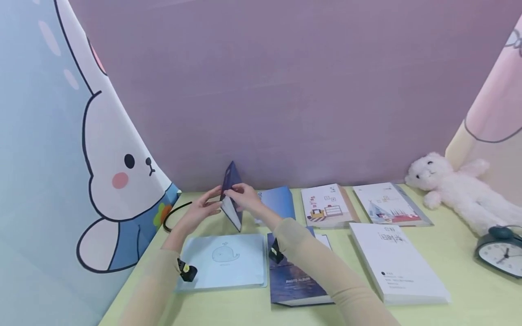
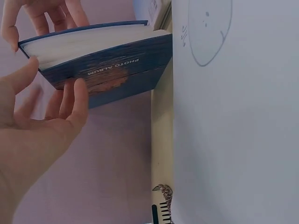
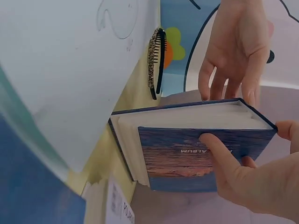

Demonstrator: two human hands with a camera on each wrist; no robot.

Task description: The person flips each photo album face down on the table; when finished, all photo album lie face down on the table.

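A dark blue photo album point(image 1: 231, 178) stands on edge at the back left of the table, its covers slightly spread and the white page edges showing. My left hand point(image 1: 197, 215) holds its left side; in the left wrist view the thumb is at the upper corner and the fingers lie against the cover. From the right, my right hand point(image 1: 248, 199) grips the album, with its thumb pressed on the printed cover point(image 3: 180, 158) in the right wrist view. A light blue album with a whale drawing point(image 1: 224, 260) lies flat just in front.
Beside the whale album lies another blue photo album point(image 1: 299, 283). A thick white book point(image 1: 397, 262), two illustrated books point(image 1: 328, 206) point(image 1: 387, 203) and a blue book point(image 1: 281, 201) lie around it. A plush toy point(image 1: 461, 190) and alarm clock point(image 1: 499, 253) sit right; a headband point(image 3: 156, 63) lies left.
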